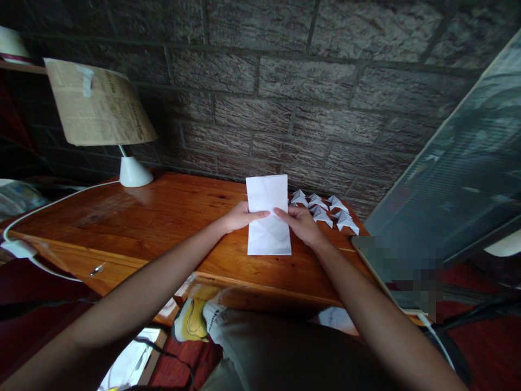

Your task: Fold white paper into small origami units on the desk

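Observation:
A white sheet of paper point(268, 236), taller than wide and marked with faint creases, is held up above the wooden desk. My left hand point(240, 215) grips its left edge, the thumb lying flat across the front. On the opposite edge my right hand point(301, 222) holds it the same way, thumb pointing inward. The thumb tips nearly meet at the middle of the sheet. The other fingers are hidden behind the paper. Just beyond my right hand, several folded white paper pieces point(323, 216) with pointed corners sit in rows on the desk.
The wooden desk point(171, 212) stands against a dark brick wall point(305, 92). At its back left is a lamp point(136, 171) with a newspaper-covered shade and a white cord. A large framed panel point(439, 179) leans at the right. Below are my legs and a yellow shoe point(191, 320).

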{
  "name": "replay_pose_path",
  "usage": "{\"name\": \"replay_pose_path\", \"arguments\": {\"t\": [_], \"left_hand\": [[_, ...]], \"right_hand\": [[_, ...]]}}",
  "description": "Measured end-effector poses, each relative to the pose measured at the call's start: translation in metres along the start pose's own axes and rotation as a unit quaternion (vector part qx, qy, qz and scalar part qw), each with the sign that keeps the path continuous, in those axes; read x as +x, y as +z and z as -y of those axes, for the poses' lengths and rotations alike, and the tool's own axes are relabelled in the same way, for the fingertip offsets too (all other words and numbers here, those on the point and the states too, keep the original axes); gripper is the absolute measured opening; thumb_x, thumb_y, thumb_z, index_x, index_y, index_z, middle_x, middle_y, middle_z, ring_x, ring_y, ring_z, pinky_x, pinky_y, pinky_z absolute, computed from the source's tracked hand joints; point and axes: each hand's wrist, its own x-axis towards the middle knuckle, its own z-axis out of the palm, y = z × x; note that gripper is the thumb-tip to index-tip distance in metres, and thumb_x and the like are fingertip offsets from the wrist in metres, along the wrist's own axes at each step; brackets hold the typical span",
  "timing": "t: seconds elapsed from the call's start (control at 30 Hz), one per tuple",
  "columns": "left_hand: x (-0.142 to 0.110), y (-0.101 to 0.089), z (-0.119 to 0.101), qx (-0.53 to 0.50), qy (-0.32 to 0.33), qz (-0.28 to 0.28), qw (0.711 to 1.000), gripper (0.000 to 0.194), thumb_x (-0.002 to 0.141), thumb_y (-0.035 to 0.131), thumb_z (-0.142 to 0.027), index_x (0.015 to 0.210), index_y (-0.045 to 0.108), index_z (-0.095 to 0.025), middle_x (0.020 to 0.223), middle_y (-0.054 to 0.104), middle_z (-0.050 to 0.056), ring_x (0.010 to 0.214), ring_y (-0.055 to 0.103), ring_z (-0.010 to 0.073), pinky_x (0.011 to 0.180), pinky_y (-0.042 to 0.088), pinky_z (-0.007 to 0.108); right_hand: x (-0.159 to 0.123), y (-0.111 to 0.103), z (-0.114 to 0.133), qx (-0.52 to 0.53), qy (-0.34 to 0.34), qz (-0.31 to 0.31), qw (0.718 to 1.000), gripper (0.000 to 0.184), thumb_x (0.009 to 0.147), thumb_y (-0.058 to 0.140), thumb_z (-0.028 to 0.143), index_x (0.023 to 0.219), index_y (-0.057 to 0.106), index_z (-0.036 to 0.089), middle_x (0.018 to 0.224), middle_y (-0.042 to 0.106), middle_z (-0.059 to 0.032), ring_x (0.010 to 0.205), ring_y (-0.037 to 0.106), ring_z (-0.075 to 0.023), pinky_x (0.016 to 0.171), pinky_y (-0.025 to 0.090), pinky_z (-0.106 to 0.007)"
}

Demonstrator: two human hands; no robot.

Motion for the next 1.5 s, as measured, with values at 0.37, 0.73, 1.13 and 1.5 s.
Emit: {"name": "replay_pose_path", "arguments": {"t": [0.37, 0.73, 1.13, 1.5], "left_hand": [[-0.001, 0.000, -0.005, -0.072, -0.066, 0.043, 0.994, 0.052, 0.057, 0.094, -0.041, 0.098, 0.080, -0.012, 0.102, 0.080, 0.012, 0.084, 0.074, 0.0235, 0.090, 0.056, 0.040], [0.000, 0.004, -0.003, -0.111, -0.031, 0.009, 0.993, 0.059, 0.054, 0.096, -0.036, 0.105, 0.077, -0.012, 0.102, 0.079, 0.012, 0.083, 0.075, 0.0245, 0.091, 0.056, 0.043], [0.002, 0.003, -0.001, -0.077, -0.065, 0.031, 0.994, 0.052, 0.058, 0.093, -0.047, 0.092, 0.077, -0.011, 0.077, 0.077, 0.007, 0.061, 0.067, 0.0161, 0.067, 0.054, 0.031], [0.005, -0.003, -0.008, -0.166, 0.007, -0.051, 0.985, 0.055, 0.060, 0.091, -0.048, 0.099, 0.075, -0.012, 0.090, 0.079, 0.009, 0.079, 0.071, 0.0193, 0.081, 0.054, 0.034]], "right_hand": [[0.001, -0.001, 0.000, 0.037, -0.014, -0.057, 0.998, 0.044, 0.067, 0.083, 0.058, 0.087, 0.080, 0.018, 0.093, 0.081, -0.0066, 0.081, 0.075, -0.0263, 0.077, 0.059, -0.038], [0.006, 0.002, -0.006, 0.015, -0.033, -0.092, 0.995, 0.047, 0.067, 0.081, 0.063, 0.082, 0.078, 0.019, 0.091, 0.081, -0.0068, 0.085, 0.074, -0.0285, 0.078, 0.059, -0.039], [0.011, -0.003, -0.010, 0.025, -0.054, -0.146, 0.987, 0.046, 0.068, 0.081, 0.062, 0.088, 0.079, 0.019, 0.095, 0.080, -0.0071, 0.085, 0.074, -0.0273, 0.080, 0.058, -0.039], [-0.001, 0.006, -0.002, 0.036, 0.046, 0.041, 0.997, 0.040, 0.066, 0.085, 0.052, 0.087, 0.080, 0.018, 0.087, 0.080, -0.0053, 0.080, 0.073, -0.0227, 0.081, 0.057, -0.037]]}}
